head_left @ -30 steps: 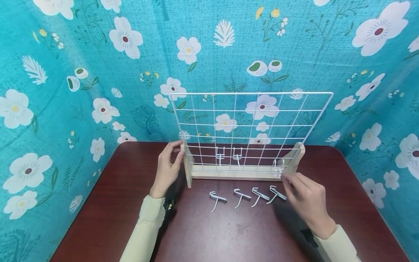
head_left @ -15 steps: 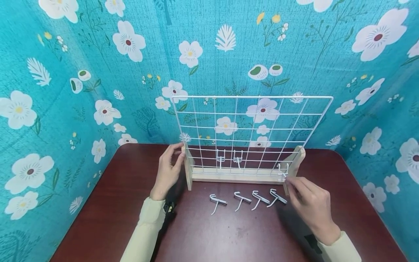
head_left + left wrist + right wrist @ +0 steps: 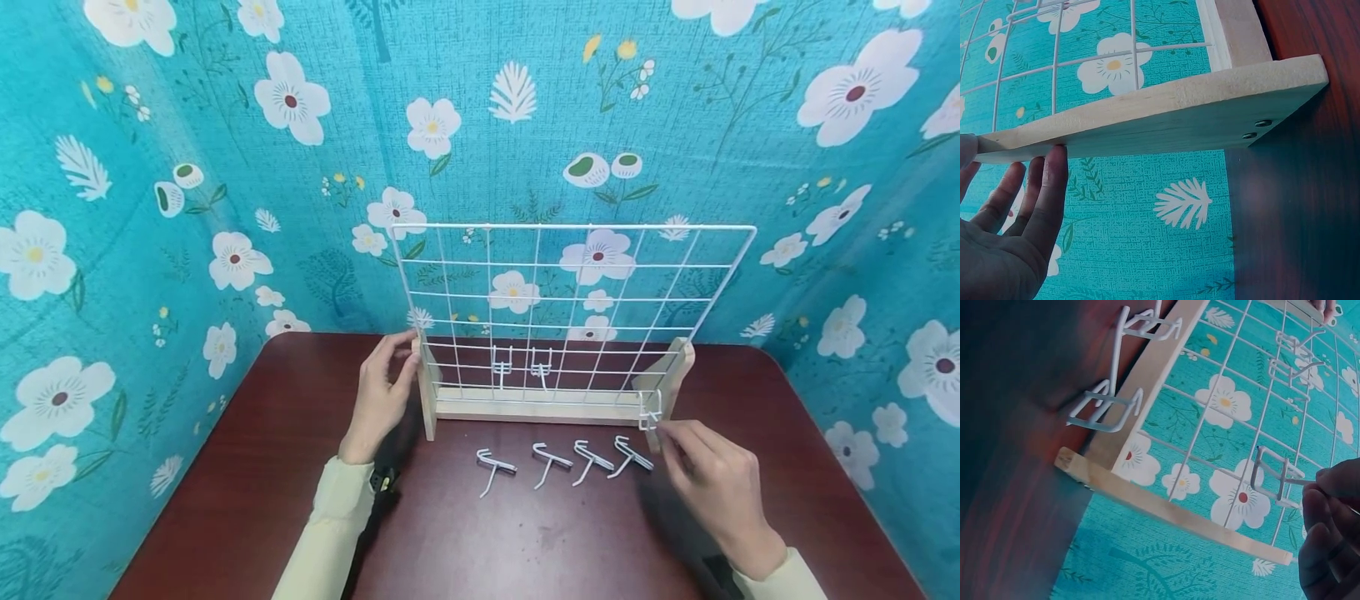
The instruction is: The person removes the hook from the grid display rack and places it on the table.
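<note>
A white wire grid (image 3: 562, 298) stands upright in a wooden base, with wooden side panels at both ends. My left hand (image 3: 378, 402) holds the left side panel (image 3: 1166, 103) near its top, thumb on one face and fingertips on the other. Between thumb and fingers, my right hand (image 3: 716, 479) pinches the arm of a white wire hook (image 3: 1283, 481). That hook is in front of the grid's lower right, near the right side panel (image 3: 678, 371); whether it touches the wires I cannot tell. Two similar hooks, a left one (image 3: 502, 367) and a right one (image 3: 541, 367), hang on the grid.
Several loose white hooks (image 3: 551, 458) lie in a row on the dark red-brown table (image 3: 517, 542), before the wooden base rail (image 3: 540, 408). A turquoise flowered cloth (image 3: 465, 50) hangs behind and beside the table.
My right hand has drawn the pinched hook slightly right and down relative to the grid. The left hand keeps its grip on the side panel. The head view has shifted slightly.
</note>
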Motion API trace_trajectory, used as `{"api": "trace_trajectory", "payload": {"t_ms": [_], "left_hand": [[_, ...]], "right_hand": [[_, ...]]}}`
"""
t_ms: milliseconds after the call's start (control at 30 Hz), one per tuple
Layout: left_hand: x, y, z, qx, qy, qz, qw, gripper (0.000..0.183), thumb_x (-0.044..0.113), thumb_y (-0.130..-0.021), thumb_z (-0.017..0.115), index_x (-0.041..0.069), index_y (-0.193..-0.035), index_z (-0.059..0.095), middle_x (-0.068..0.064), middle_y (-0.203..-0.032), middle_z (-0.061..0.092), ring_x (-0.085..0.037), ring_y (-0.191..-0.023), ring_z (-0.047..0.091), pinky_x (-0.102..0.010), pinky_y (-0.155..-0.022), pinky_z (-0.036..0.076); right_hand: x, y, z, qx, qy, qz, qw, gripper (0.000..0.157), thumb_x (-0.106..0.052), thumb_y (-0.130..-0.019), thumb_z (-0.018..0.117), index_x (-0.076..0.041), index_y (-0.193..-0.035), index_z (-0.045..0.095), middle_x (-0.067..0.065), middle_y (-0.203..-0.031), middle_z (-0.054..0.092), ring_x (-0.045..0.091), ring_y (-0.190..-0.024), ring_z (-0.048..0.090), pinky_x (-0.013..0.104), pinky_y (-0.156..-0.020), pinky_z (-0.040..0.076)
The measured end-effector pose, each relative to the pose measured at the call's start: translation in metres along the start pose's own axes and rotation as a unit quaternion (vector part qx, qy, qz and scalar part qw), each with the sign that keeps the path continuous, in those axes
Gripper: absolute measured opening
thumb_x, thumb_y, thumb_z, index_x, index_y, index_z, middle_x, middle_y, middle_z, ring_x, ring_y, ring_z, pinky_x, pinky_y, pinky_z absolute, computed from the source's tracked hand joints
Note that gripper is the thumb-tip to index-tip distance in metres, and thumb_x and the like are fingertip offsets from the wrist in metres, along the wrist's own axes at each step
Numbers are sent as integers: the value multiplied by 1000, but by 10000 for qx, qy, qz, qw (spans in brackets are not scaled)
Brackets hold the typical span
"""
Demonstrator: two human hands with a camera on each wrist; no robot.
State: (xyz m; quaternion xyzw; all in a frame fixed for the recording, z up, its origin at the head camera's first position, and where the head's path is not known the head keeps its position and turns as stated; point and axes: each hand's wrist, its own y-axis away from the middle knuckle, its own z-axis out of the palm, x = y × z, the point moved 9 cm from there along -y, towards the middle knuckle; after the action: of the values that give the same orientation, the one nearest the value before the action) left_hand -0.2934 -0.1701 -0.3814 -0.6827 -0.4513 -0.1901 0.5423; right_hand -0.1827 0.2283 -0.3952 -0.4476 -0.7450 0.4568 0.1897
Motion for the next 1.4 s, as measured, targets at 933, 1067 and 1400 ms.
{"api": "trace_trajectory", "payload": {"t_ms": [933, 1067, 1400], "left_hand": [[3, -7, 0, 18, -65, 168, 9998, 28, -2, -100, 63, -7, -129, 65, -23, -118, 69, -36, -101, 71, -6, -78, 51], [2, -6, 0, 20, -22, 159, 9999, 29, -2, -101, 63, -8, -129, 64, -24, -119, 69, -37, -101, 71, -6, -78, 50], [-24, -2, 3, 40, -126, 33, 9999, 29, 0, -101, 64, -4, -129, 65, -22, -119, 70, -33, -102, 71, -11, -77, 53]], "right_hand": [[11, 34, 2, -914, -37, 64, 9958, 38, -30, -100, 47, -12, -86, 77, -4, -73, 71, 9, -52, 54, 28, -46, 43], [11, 41, 2, -1035, -141, -34, 9945, 13, -11, -83, 64, -13, -86, 77, -7, -74, 71, 7, -53, 54, 26, -47, 43], [14, 53, 8, -1555, -19, -96, 9878, 21, -18, -88, 55, -15, -85, 76, -11, -75, 71, 7, -58, 61, 29, -53, 49]]}}
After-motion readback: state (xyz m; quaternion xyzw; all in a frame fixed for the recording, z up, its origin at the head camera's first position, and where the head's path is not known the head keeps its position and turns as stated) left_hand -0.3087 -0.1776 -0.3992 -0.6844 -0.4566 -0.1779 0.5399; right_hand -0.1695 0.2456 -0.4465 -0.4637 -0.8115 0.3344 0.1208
